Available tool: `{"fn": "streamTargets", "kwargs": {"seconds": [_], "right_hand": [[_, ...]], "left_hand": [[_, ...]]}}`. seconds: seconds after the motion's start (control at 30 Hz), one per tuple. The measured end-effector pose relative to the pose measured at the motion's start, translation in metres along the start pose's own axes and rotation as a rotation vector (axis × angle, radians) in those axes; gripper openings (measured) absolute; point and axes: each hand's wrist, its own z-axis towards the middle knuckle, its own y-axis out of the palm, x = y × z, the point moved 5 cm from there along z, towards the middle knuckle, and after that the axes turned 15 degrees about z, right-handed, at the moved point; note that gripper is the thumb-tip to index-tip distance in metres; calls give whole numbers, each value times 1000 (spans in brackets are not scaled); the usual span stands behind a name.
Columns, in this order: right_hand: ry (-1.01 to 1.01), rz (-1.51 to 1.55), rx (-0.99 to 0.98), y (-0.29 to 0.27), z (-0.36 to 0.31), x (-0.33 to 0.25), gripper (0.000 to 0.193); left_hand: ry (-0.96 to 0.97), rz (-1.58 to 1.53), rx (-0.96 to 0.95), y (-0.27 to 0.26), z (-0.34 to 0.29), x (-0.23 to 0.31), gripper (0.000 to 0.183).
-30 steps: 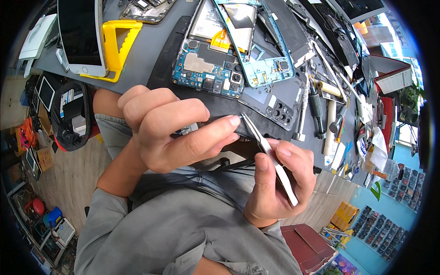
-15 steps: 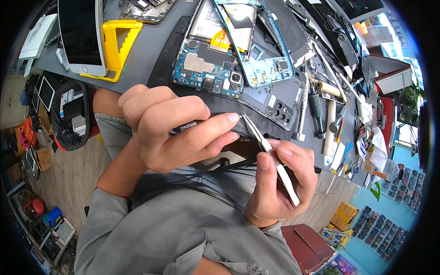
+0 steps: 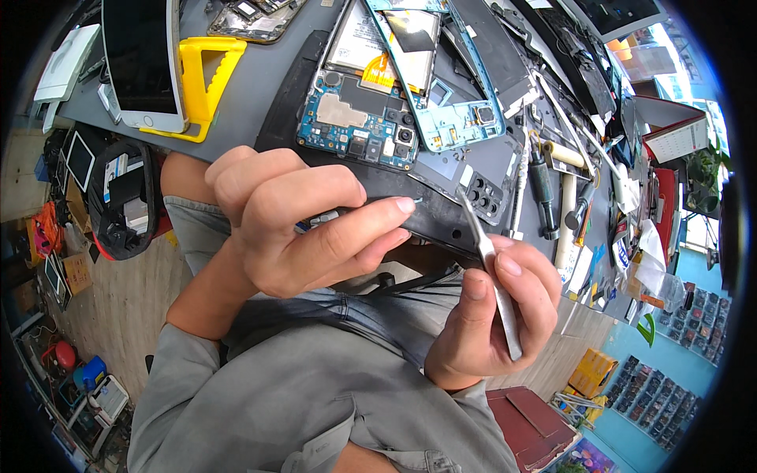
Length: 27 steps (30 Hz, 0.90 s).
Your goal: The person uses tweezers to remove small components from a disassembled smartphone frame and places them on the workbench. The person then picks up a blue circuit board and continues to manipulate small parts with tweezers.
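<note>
My right hand (image 3: pixel 501 311) grips metal tweezers (image 3: pixel 494 288) between thumb and fingers, tips pointing up toward the camera holes of a dark phone back cover (image 3: pixel 445 169). Closed, my left hand (image 3: pixel 303 217) pinches a tiny pale-blue piece (image 3: pixel 418 200) at its fingertips; its kind is too small to tell. Another object shows partly behind that hand, mostly hidden. Just beyond lies an opened phone (image 3: pixel 339 110) with its blue circuit board, cameras and battery exposed. A light-blue phone mid-frame (image 3: pixel 449 122) overlaps its right side. All rest on a black mat (image 3: pixel 276 118).
A white-framed tablet (image 3: pixel 142 63) leans on a yellow stand (image 3: pixel 209 71) at the left. Another opened device (image 3: pixel 256 17) lies at the back. Screwdrivers (image 3: pixel 544 189) and assorted tools crowd the right of the bench. A bag (image 3: pixel 122 197) holding boxes sits below the bench's left edge.
The tweezers in my right hand have moved right, away from my left fingertips. My left hand has stayed nearly still, with the tiny piece at its fingertips.
</note>
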Motion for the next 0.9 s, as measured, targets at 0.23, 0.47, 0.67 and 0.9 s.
{"fn": "streamTargets", "kwargs": {"seconds": [0.23,0.47,0.67,0.9], "right_hand": [[-152,-261,-140,6,14,-13,25],[-267,-374,-327,26,30,-1,56],[-262,-374,-358,29,33,-1,58],[-251,-344,-369,28,33,1,61]], "left_hand": [[-83,-51,102,5,-7,0,28],[-85,-42,111,5,-8,0,27],[-95,-48,117,5,-8,0,27],[-97,-56,111,5,-8,1,28]]}}
